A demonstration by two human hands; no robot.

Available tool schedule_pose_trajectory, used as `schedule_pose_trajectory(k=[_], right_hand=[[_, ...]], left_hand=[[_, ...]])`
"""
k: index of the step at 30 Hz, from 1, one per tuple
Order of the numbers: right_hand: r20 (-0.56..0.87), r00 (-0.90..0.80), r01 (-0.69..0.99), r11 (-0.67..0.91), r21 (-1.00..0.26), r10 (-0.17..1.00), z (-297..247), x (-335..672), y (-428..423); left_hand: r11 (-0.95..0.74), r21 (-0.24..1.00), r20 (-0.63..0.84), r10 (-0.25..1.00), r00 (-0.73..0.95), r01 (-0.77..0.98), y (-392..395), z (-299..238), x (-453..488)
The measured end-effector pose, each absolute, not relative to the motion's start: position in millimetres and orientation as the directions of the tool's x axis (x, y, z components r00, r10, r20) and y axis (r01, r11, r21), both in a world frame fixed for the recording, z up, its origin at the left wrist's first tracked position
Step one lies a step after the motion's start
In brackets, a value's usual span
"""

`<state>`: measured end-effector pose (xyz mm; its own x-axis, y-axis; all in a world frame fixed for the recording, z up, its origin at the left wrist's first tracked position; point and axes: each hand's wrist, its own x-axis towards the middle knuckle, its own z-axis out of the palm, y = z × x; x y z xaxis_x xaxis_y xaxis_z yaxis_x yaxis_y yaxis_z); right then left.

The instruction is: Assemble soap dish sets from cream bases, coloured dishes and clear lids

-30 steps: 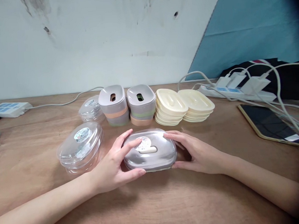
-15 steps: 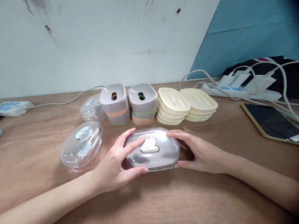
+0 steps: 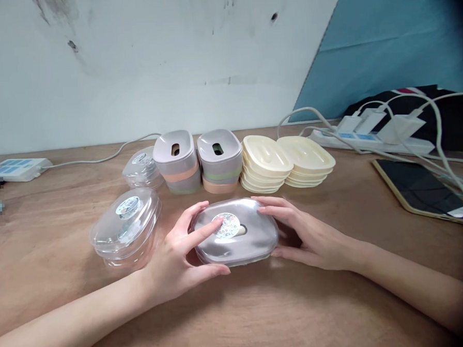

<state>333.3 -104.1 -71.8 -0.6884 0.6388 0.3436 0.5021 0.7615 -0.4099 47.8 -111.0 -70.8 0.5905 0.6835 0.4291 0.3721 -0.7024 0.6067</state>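
Note:
A soap box with a clear lid and a round sticker on top rests on the wooden table right in front of me. My left hand grips its left end, index finger laid across the lid by the sticker and thumb under the near edge. My right hand clasps the right end, fingers curled over the top. Both hands press on the box at once.
Stacked clear lids lie to the left, another clear lid stack behind. Two stacks of grey boxes and two piles of cream trays stand in a row. Power strip with chargers, tablet at right.
The box has turned a little between my hands, its sticker now sitting nearer the middle. My fingers shifted slightly over the lid; the view wobbled a bit.

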Motion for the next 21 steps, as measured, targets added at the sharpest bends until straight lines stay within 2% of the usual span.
schedule_pose_trajectory(k=[11,16,21], right_hand=[[0.318,-0.622,0.456,0.662,-0.595,0.715,-71.6,332.7,-106.0],[0.296,-0.593,0.382,0.585,-0.715,0.749,-72.4,332.1,-105.5],[0.303,-0.595,0.371,0.588,-0.719,0.745,-73.2,333.0,-104.2]], left_hand=[[-0.724,0.580,0.464,0.671,0.578,0.373,-107.9,-73.6,48.7],[-0.698,0.610,0.430,0.690,0.583,0.376,-107.5,-69.1,50.7],[-0.691,0.619,0.433,0.696,0.573,0.372,-108.0,-69.9,51.9]])
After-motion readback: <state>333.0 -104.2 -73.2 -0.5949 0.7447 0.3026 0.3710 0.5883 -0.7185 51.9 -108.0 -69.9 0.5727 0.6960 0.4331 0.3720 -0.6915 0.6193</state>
